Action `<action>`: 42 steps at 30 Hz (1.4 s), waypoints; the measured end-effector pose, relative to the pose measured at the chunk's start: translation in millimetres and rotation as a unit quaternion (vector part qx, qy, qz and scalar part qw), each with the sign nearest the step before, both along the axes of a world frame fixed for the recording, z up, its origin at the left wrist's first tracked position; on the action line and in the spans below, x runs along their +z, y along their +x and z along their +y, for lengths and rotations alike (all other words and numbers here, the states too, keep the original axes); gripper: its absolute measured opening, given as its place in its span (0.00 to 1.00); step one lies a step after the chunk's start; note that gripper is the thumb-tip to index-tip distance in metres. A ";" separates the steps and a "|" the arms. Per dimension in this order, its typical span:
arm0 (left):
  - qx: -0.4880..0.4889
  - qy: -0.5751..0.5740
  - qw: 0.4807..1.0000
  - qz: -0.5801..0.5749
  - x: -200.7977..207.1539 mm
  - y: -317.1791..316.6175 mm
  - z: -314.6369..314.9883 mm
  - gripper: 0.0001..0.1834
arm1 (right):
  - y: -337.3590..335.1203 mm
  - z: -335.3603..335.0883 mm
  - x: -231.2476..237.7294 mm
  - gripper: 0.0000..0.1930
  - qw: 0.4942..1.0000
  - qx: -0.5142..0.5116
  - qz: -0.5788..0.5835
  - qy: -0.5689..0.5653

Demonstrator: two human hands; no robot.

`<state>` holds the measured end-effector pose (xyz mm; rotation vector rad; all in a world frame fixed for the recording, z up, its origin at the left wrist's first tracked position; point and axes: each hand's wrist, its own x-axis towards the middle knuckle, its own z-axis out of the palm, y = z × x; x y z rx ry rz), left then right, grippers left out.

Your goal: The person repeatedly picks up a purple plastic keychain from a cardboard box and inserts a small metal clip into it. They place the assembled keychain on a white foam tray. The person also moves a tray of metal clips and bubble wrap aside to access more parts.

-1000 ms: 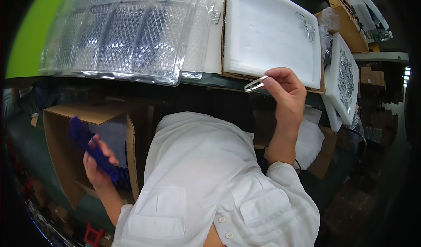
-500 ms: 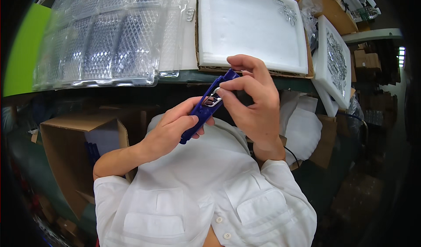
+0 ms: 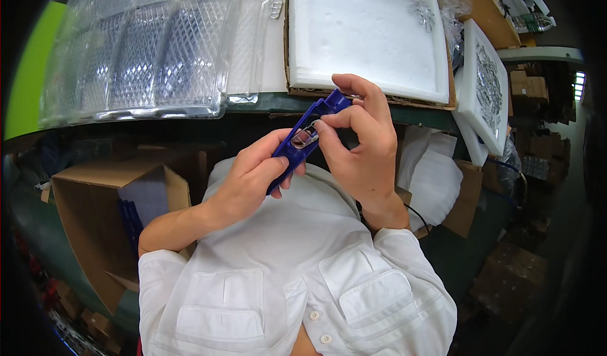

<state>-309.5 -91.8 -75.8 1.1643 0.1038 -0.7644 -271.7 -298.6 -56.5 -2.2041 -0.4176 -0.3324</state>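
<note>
Blue plastic part (image 3: pixel 292 152) + metal clip (image 3: pixel 305 137), mid-scene

Both hands close tog., just near side of table (image 3: pixel 273 105). L hand (image 3: pixel 248 176) clamped on near-L end of blue part, thumb on top. R hand (image 3: pixel 365 142): thumb + index pinched at clip's far-R end; can't tell if its other fingers touch the part. Clip lies along the part's opening, both slanting near-L to far-R; can't tell how deep it's seated.

Around: clear plastic trays (image 3: pixel 136 59) far L on table; white foam tray (image 3: pixel 360 33) far, w/ a few loose clips (image 3: pixel 420 13) in far-R corner; 2nd foam tray (image 3: pixel 466 97) R, tilted, w/ metal pieces (image 3: pixel 489 81). Near L: open cardboard box (image 3: pixel 88 229) w/ more blue parts (image 3: pixel 131 220).
</note>
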 end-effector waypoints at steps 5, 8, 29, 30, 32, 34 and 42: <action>-0.013 0.026 0.999 -0.027 -2.2 0.8 0.1 0.25 | 1.4 0.1 -0.3 0.08 1.000 0.018 -0.018 -0.016; -0.013 0.036 0.999 -0.039 -2.7 1.5 -0.5 0.26 | 2.2 -0.4 0.1 0.09 0.999 0.025 -0.029 -0.020; 0.043 0.180 0.940 -0.286 -31.2 4.9 -13.9 0.14 | -10.8 1.0 -15.2 0.23 0.996 -0.080 -0.033 -0.015; 0.041 0.180 0.936 -0.300 -31.1 4.6 -13.8 0.13 | -13.0 0.5 -11.9 0.22 0.997 -0.080 0.009 -0.002; 0.038 0.197 0.928 -0.314 -27.9 4.7 -15.0 0.12 | -13.4 -5.7 -10.4 0.17 0.987 -0.050 0.137 0.072; 0.017 0.212 0.925 -0.314 -21.4 6.6 -16.2 0.10 | -12.7 -10.1 -13.6 0.15 0.978 -0.038 0.170 0.110; 0.059 0.217 0.943 -0.246 -30.0 6.7 -27.0 0.12 | -15.3 -6.1 -32.5 0.11 0.984 -0.002 0.111 0.136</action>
